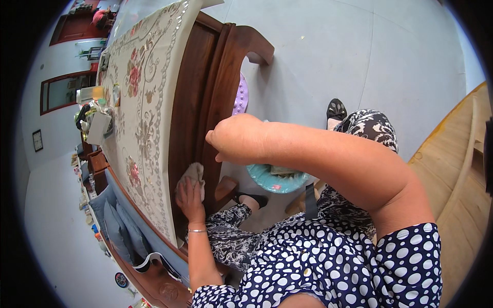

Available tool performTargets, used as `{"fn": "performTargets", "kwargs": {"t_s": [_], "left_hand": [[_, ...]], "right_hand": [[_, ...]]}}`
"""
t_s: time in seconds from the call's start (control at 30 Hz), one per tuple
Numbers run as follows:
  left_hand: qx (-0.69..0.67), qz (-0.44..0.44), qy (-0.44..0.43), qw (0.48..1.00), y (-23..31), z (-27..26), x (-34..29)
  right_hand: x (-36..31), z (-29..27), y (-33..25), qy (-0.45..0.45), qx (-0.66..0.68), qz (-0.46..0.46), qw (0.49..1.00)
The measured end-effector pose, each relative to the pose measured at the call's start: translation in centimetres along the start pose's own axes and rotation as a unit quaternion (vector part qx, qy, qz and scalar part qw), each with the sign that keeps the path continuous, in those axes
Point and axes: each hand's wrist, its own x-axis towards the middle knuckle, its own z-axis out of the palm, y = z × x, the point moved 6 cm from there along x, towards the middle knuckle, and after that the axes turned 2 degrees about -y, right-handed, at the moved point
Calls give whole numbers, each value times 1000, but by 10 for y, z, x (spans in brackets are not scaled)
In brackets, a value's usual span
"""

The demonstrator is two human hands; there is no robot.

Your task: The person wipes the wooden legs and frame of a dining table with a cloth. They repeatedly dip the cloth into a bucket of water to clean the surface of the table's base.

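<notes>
My left hand [190, 200], with a bracelet at the wrist, lies with fingers spread over a light grey-beige cloth [195, 173]. It presses the cloth against the dark wooden side [191, 97] of a table. Farther along, my right hand [233, 137] is bent at the wrist beside the same wooden side. Its fingers curl inward and are mostly hidden, so whatever they may hold does not show. A patterned cream tablecloth [146, 102] covers the tabletop and its edge runs just above the wood.
Under my right forearm stands a teal round container [272, 184] with something pale inside. A purple studded plastic piece [240, 97] shows behind the curved table leg [251, 43]. Boxes and jars [97, 123] crowd the table's far side. A wooden bench [452, 169] is at the right.
</notes>
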Motion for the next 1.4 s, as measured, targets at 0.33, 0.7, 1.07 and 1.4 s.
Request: {"fn": "performTargets", "kwargs": {"t_s": [0.33,0.7,1.07,1.4], "left_hand": [[-18,-23,195,980,57,-44,183],[-35,8,332,943,106,-104,354],[-7,52,278,959,112,-104,372],[2,75,209,975,85,-54,253]], "right_hand": [[6,10,-1,11,-22,-18,1000],[13,14,12,-13,1,11,1000],[21,12,15,-10,-37,18,999],[23,5,21,3,-95,24,995]]}}
